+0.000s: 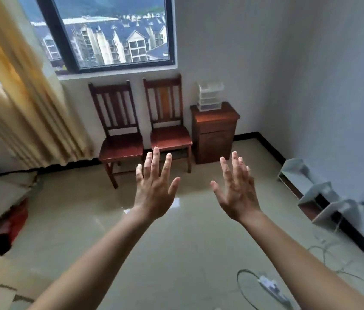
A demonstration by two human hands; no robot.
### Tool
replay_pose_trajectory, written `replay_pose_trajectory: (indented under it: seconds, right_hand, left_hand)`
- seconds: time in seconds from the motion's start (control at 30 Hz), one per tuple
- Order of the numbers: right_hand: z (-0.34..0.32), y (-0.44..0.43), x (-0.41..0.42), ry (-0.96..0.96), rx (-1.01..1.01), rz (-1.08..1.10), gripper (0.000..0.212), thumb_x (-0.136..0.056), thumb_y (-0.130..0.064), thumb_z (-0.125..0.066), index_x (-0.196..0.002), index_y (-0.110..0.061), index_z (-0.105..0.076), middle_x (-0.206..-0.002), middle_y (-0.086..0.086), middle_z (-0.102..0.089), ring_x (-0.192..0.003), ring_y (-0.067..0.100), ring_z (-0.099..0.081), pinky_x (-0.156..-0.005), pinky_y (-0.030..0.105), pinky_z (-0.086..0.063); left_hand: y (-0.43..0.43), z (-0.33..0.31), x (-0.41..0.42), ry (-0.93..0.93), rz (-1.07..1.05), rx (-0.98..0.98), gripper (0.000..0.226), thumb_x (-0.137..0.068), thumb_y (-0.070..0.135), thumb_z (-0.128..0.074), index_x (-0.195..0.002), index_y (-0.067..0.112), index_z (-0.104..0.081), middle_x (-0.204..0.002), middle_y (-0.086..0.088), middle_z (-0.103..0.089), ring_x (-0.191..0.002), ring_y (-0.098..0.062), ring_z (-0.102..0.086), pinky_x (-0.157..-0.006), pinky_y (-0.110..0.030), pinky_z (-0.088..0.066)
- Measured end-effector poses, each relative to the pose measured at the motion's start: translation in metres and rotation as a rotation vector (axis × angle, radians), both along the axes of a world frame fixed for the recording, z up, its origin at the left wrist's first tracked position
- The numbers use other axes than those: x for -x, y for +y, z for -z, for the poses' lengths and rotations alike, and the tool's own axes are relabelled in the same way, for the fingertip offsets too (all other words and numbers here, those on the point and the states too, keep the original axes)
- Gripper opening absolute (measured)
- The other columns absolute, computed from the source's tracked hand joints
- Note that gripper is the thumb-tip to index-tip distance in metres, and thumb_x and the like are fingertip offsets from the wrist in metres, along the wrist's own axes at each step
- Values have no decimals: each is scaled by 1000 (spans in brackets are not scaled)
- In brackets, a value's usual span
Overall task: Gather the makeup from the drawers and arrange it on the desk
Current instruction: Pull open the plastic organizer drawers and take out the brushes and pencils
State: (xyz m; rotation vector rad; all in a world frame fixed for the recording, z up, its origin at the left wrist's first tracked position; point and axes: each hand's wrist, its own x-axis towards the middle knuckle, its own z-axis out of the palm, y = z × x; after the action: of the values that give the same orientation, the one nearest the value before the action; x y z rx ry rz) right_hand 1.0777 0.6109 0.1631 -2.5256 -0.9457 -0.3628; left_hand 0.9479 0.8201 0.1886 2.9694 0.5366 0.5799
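Observation:
A small clear plastic drawer unit (210, 97) stands on a dark wooden cabinet (214, 130) against the far wall, right of the chairs. Its contents are too small to make out. My left hand (155, 189) and my right hand (237, 191) are both stretched out in front of me over the floor, backs up, fingers straight and spread. Neither hand holds or touches anything. Both are well short of the cabinet.
Two wooden chairs (145, 135) stand side by side under the window, left of the cabinet. White metal shelf pieces (317, 195) lie along the right wall. A power strip (270, 285) and cables lie on the tiled floor at lower right. A curtain (20, 90) hangs at left.

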Motion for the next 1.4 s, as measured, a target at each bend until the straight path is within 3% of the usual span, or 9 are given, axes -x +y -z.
replay_pose_trajectory:
  seconds: [0.13,0.27,0.47,0.67,0.9,1.1,1.27,1.4]
  right_hand:
    - [29,13,-101,58,-36,95,74,-96,-50,-42,-159,-21,-16,-167,14,0,-153,33,-7,-121,48,-12]
    - [49,42,-211,137,13,118,74,-97,-51,-38,-159,-21,-10,-166,14,4,-153,34,-6,-122,49,-12]
    - [23,100,-361,188,57,116,78,-92,-57,-22,-159,-20,-10,-166,16,3,-153,36,-8,-122,49,-11]
    - [25,172,-479,186,68,75,76,-92,-52,-32,-159,-20,-15,-167,14,1,-153,34,-9,-122,46,-9]
    - [57,269,-634,149,147,99,75,-99,-52,-31,-159,-22,3,-165,11,18,-154,29,6,-122,41,2]
    - [47,335,-756,227,161,207,76,-101,-47,-39,-160,-20,0,-166,13,11,-154,30,-1,-123,43,-8]
    - [57,356,-846,327,147,271,76,-101,-47,-41,-159,-19,-1,-166,13,8,-154,30,-5,-124,43,-13]
    - [86,374,-926,491,108,278,76,-100,-43,-46,-159,-20,-5,-167,9,1,-153,27,-7,-123,40,-12]
  left_hand:
    - [15,26,-114,21,77,-16,69,-98,54,-33,-156,19,-18,-164,-14,0,-151,-32,-4,-117,-59,-18]
    - [47,35,-224,90,17,12,71,-97,58,-25,-157,21,-14,-165,-12,3,-151,-31,-1,-117,-59,-16]
    - [104,16,-355,137,-12,30,73,-95,61,-22,-157,25,-12,-165,-12,1,-151,-31,-3,-116,-60,-17]
    - [166,33,-466,140,-52,94,73,-93,62,-24,-156,25,-18,-164,-12,-4,-151,-31,-9,-116,-58,-22]
    - [264,66,-634,167,-4,119,76,-92,62,-17,-157,24,-14,-165,-11,2,-152,-29,-4,-117,-56,-18]
    - [343,56,-782,241,109,78,74,-94,59,-18,-157,21,-18,-164,-15,-8,-150,-34,-13,-114,-55,-26]
    - [376,67,-886,318,205,79,72,-100,55,-30,-158,23,-1,-164,-13,9,-152,-33,3,-119,-55,-14]
    - [390,89,-962,358,211,105,72,-99,54,-26,-157,23,4,-164,-13,12,-151,-32,7,-120,-53,-11]
